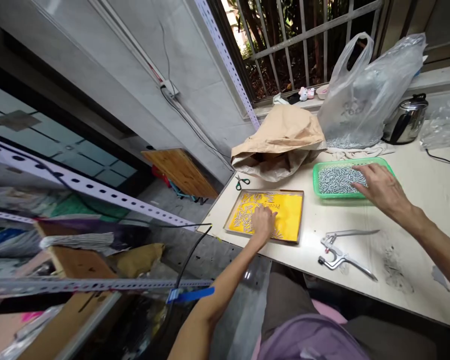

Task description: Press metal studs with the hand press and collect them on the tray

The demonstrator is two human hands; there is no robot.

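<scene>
My left hand [263,222] is down in a shallow tray [302,212] with a yellow lining [289,220]. Its fingers curl downward, hiding their tips and anything between them. Small silvery metal pins [243,219] lie scattered around that hand, mostly on the tray's left half. Over the right end of a green plastic basket [317,182] hovers my right hand [384,187], thumb and fingers apart, with nothing visible in it. Many similar short metal pieces [337,181] fill the basket. Hand pliers [345,255] with long handles rest on the table below the basket.
Small scissors [242,183] lie behind the tray. A brown paper bag [285,130] gapes toward me, beside a clear plastic bag [363,100] and a steel kettle [407,120]. The table's edge [225,239] runs close to the tray. A perforated metal shelf rail [97,192] stands left.
</scene>
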